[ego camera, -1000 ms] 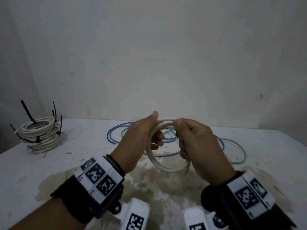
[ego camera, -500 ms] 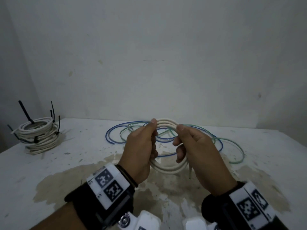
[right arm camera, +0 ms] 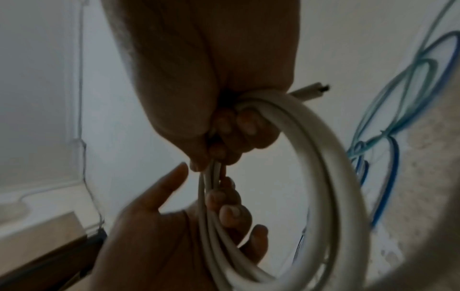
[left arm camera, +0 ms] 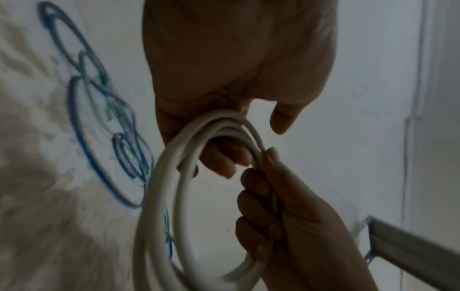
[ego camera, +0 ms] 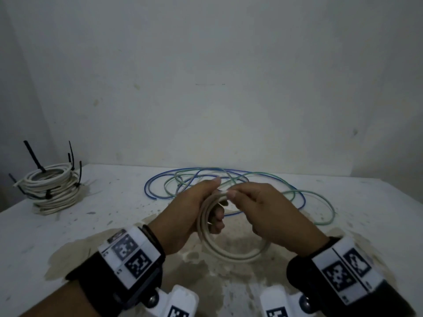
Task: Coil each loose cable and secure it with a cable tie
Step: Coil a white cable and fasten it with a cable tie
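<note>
Plain grey-white wall, white table (ego camera: 68,227) with speckles and a big brownish stain under the hands.

White cable coil (ego camera: 225,253) is held up in the air just above the stain, a few loops, not tied yet. Left hand (ego camera: 192,216) has its fingers curled through the loops at the coil's left side, thumb lying along the top. Right hand (ego camera: 267,213) is closed round the right side, thumb and forefinger pinching the strands at the top; in the right wrist view the cut end of the cable (right arm camera: 312,91) pokes out past the fist.

Handling, judged: light, round jacketed cable, fairly stiff and springy, so loops likely pop open if both hands let go. Smooth jacket, may slide. Best hold looks like where all strands bunch together, and the tie goes round there.

Loose blue cable (ego camera: 151,191) and green cable (ego camera: 327,200) lie tangled on the table behind the hands, uncoiled. Stack of finished white coils (ego camera: 55,193) at far left, black cable ties (ego camera: 34,160) sticking up from it.

No containers in view. No spare tie visible.
</note>
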Demonstrator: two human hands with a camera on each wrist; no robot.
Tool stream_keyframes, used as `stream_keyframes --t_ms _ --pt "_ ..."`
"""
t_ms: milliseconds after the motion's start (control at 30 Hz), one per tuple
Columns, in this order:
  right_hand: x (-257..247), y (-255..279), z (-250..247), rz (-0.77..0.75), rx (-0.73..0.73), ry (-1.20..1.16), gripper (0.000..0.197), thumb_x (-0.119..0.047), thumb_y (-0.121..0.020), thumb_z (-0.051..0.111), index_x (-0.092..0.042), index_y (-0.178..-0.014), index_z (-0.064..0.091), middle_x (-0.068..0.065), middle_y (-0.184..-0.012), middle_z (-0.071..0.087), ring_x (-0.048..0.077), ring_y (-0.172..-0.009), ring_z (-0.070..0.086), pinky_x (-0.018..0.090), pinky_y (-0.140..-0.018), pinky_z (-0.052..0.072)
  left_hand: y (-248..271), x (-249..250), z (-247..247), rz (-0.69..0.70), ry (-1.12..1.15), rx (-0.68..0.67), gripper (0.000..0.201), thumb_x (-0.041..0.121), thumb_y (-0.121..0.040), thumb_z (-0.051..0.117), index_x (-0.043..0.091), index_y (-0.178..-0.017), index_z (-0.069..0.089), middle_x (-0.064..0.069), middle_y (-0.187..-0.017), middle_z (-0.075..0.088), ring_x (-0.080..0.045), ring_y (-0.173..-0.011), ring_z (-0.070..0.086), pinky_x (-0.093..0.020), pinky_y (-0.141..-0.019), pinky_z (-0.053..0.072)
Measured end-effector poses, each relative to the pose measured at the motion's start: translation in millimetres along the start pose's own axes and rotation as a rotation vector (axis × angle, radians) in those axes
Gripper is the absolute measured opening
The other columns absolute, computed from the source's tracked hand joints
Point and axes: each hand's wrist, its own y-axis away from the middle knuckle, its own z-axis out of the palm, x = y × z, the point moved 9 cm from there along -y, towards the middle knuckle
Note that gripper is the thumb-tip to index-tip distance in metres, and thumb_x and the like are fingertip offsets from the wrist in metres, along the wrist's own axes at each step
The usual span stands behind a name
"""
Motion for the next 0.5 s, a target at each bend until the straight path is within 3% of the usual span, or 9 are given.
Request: stream_keyframes --t_ms 67,100,200,300,400,467,500 --pt "-9.5 -1.3 5.1 -0.044 -0.048 0.092 0.016 -0.024 -0.098 0.046 -0.023 -0.087 0.058 -0.010 -0.082 0.066 0.004 -0.076 0.058 0.026 -0.068 0.044 -0.9 10.0 2.5 0.050 -0.189 0.008 0.052 0.055 -0.088 0.048 0.007 -0.078 0.064 -0.007 -0.057 0.053 -0.022 -0.050 0.052 -0.035 -0.060 0.047" --pt "-10.5 -2.0 3.9 -0.021 -0.048 0.071 0.008 -0.025 -0.097 0.046 -0.028 -0.092 0.052 -0.008 -0.089 0.066 0.004 -0.080 0.058 0.025 -0.068 0.043 -1.6 12.1 2.6 0.064 -0.228 0.022 0.055 0.057 -0.087 0.049 0.005 -0.083 0.065 -0.004 -0.052 0.050 -0.019 -0.047 0.048 -0.033 -0.057 0.045" --pt "-9.4 -4.4 0.9 0.047 -0.052 -0.083 0.007 -0.025 -0.097 0.046 -0.031 -0.098 0.042 -0.008 -0.079 0.063 0.000 -0.061 0.051 0.021 -0.058 0.036 -1.3 11.2 0.6 0.086 -0.155 0.077 0.058 0.059 -0.086 0.050 0.003 -0.079 0.062 0.003 -0.046 0.035 -0.013 -0.041 0.034 -0.026 -0.046 0.034" --pt "-9.1 -4.1 -5.6 0.067 -0.023 -0.142 0.018 -0.021 -0.097 0.043 -0.035 -0.108 0.044 -0.007 -0.069 0.061 0.005 -0.054 0.049 0.029 -0.056 0.041 0.1 5.6 -4.3 0.113 -0.015 0.161 0.050 0.053 -0.086 0.055 0.007 -0.068 0.055 -0.002 -0.050 0.033 -0.014 -0.041 0.029 -0.026 -0.045 0.027" --pt "1.7 0.5 -27.6 0.083 0.143 -0.196 0.017 -0.033 -0.097 0.046 -0.038 -0.112 0.052 -0.011 -0.087 0.068 0.006 -0.075 0.063 0.034 -0.078 0.051 0.2 0.0 -12.3 0.114 0.183 0.237 0.044 0.046 -0.089 0.056 0.010 -0.064 0.049 0.003 -0.047 0.024 -0.011 -0.039 0.022 -0.023 -0.040 0.024" --pt "23.4 11.3 -44.6 0.160 0.329 -0.325 0.019 -0.049 -0.092 0.048 -0.042 -0.109 0.055 -0.010 -0.108 0.067 0.010 -0.097 0.063 0.043 -0.095 0.048 -1.0 -1.4 -22.0 0.116 0.368 0.287 0.042 0.043 -0.091 0.055 0.013 -0.064 0.045 0.005 -0.047 0.018 -0.010 -0.038 0.017 -0.022 -0.037 0.021" --pt "34.9 17.8 -45.8 0.225 0.377 -0.381 0.032 -0.063 -0.085 0.049 -0.044 -0.110 0.055 -0.008 -0.115 0.065 0.011 -0.105 0.062 0.046 -0.099 0.045 -2.0 -1.6 -27.1 0.123 0.451 0.311 0.042 0.042 -0.092 0.054 0.013 -0.064 0.043 0.005 -0.047 0.016 -0.009 -0.038 0.016 -0.021 -0.036 0.021"
